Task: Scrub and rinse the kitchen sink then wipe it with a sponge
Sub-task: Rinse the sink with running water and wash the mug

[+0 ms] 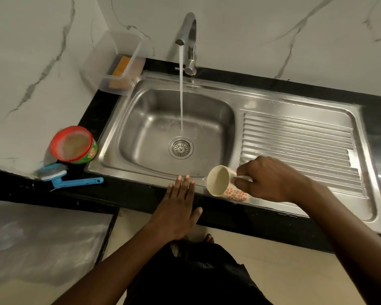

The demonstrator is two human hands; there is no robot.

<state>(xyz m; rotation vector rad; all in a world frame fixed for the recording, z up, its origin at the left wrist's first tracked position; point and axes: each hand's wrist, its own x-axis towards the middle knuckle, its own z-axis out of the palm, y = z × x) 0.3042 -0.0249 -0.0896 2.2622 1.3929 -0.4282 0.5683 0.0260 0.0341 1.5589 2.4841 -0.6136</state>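
Nearest the camera, the left hand [177, 208] lies flat and open on the black surface [128, 194], fingers straight, their tips at the front rim of the steel sink [218, 97]; it grasps nothing. Just to its right, the right hand [271, 179] has its grip closed on the handle of a cup [223, 183], cream with red flower marks, tipped on its side with the mouth turned toward the left hand, over the sink's front rim beside the ribbed drainboard [295, 146]. At the left edge of the surface lies a blue brush [62, 176], bristles up, handle pointing right; just behind it a red-rimmed tub [73, 144] leans, its open mouth facing the camera. The basin holds only the drain [180, 147], with a stream of water [181, 89] falling just behind it from the tap [188, 40]. At the far left corner, a clear plastic box [117, 62] stands tilted against the marbled wall [31, 51], a sponge [122, 67], orange-faced, inside it.
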